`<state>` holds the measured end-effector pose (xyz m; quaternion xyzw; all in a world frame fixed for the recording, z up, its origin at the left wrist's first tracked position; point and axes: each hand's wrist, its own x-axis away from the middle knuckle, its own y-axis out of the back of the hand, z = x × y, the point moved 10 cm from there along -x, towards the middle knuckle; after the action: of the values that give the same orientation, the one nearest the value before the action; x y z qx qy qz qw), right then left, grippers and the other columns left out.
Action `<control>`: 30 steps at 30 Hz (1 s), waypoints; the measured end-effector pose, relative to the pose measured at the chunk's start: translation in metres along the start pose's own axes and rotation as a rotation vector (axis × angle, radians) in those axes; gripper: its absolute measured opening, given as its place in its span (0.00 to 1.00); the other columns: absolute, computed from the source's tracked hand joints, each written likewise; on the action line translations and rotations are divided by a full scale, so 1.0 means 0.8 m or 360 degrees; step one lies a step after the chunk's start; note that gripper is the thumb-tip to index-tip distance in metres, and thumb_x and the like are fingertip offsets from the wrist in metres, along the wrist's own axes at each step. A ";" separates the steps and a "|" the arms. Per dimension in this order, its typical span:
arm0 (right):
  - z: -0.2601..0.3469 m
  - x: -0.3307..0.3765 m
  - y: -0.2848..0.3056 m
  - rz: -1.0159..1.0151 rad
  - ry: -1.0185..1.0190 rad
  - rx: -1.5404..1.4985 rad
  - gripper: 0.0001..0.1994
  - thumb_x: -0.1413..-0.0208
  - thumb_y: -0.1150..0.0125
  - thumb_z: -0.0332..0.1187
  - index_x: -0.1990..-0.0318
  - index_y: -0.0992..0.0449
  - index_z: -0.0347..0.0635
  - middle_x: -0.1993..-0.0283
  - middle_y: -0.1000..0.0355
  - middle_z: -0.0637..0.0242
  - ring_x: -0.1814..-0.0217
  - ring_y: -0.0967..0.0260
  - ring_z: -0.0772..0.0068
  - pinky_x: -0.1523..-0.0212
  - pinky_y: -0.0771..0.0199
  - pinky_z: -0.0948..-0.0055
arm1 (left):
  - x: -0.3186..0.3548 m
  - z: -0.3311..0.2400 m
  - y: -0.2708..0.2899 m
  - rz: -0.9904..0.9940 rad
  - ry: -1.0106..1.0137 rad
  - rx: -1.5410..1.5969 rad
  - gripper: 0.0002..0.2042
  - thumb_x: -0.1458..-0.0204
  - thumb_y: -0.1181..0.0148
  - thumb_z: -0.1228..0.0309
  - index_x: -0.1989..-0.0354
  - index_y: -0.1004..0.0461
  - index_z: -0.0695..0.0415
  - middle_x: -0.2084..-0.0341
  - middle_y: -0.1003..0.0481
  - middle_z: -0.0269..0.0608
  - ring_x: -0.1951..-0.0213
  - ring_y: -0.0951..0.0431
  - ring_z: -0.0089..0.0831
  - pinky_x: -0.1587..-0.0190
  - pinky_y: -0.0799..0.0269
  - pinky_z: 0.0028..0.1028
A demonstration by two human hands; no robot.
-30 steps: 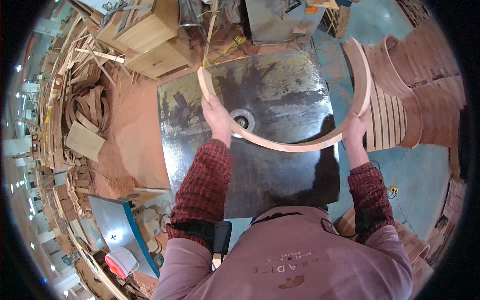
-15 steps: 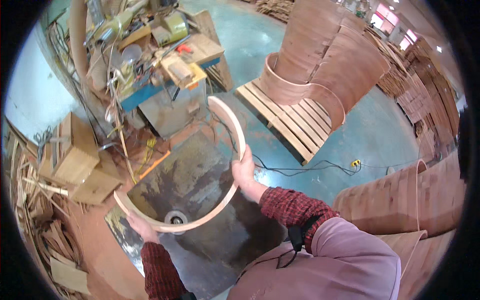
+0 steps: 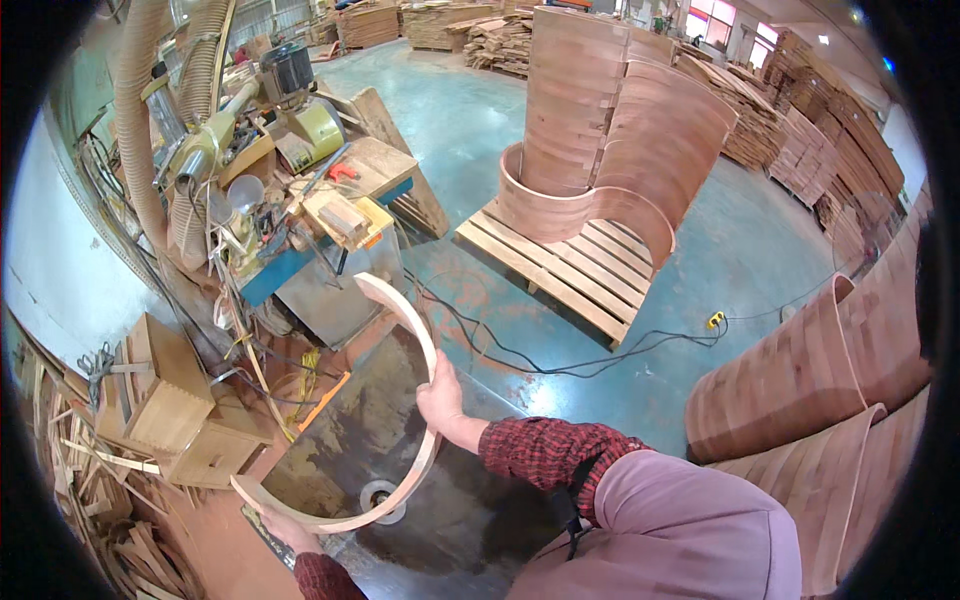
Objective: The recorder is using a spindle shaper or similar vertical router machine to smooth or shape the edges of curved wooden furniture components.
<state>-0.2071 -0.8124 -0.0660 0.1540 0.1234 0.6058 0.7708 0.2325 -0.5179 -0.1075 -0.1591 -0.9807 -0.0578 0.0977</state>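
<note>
I hold a curved strip of pale wood [image 3: 413, 313], bent into a wide arc, over a dark metal machine table [image 3: 330, 440]. My right hand [image 3: 440, 397] grips the arc about halfway along its right side, with my red plaid sleeve behind it. At the bottom edge of the view, my left hand [image 3: 283, 528] holds the arc's lower left end. A round spindle opening [image 3: 378, 495] in the table lies just under the arc's lowest part.
A cluttered machine with a dust hose [image 3: 140, 120] stands to the left, and wooden boxes [image 3: 150, 395] sit below it. A pallet [image 3: 560, 270] carries tall curved wooden shells [image 3: 600, 120]. More curved shells [image 3: 820, 370] stand at the right. Black cables [image 3: 560, 365] cross the green floor.
My view has swung up from the table toward the workshop floor. The arc has turned with me, and both hands have kept hold of it.
</note>
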 end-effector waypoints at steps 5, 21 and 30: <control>0.024 0.031 -0.071 0.0195 0.0027 -0.0065 0.37 0.48 0.46 0.22 0.27 0.45 0.34 0.32 0.37 0.41 0.31 0.37 0.39 0.30 0.35 0.56 | -0.055 0.039 0.102 -0.0070 -0.0032 -0.0174 0.30 0.28 0.60 0.54 0.30 0.41 0.70 0.36 0.33 0.63 0.42 0.27 0.51 0.39 0.30 0.45; 0.074 0.149 -0.165 0.0709 0.0267 -0.0128 0.36 0.48 0.44 0.22 0.28 0.44 0.31 0.30 0.39 0.41 0.28 0.39 0.39 0.28 0.37 0.59 | 0.100 0.034 0.316 -0.0782 -0.0501 -0.0732 0.26 0.33 0.41 0.63 0.30 0.36 0.62 0.53 0.21 0.54 0.55 0.23 0.39 0.51 0.25 0.34; 0.077 0.200 -0.170 0.0955 0.0330 -0.0100 0.35 0.47 0.45 0.22 0.29 0.44 0.32 0.28 0.40 0.42 0.26 0.41 0.42 0.27 0.38 0.58 | 0.216 0.069 0.393 -0.1081 -0.0240 -0.0796 0.26 0.32 0.43 0.65 0.29 0.38 0.62 0.50 0.22 0.55 0.53 0.24 0.42 0.48 0.25 0.36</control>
<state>-0.0242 -0.6918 -0.0626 0.0971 0.1316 0.8221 0.5454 0.1637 -0.1618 -0.0995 0.1503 -0.9376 -0.3109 -0.0405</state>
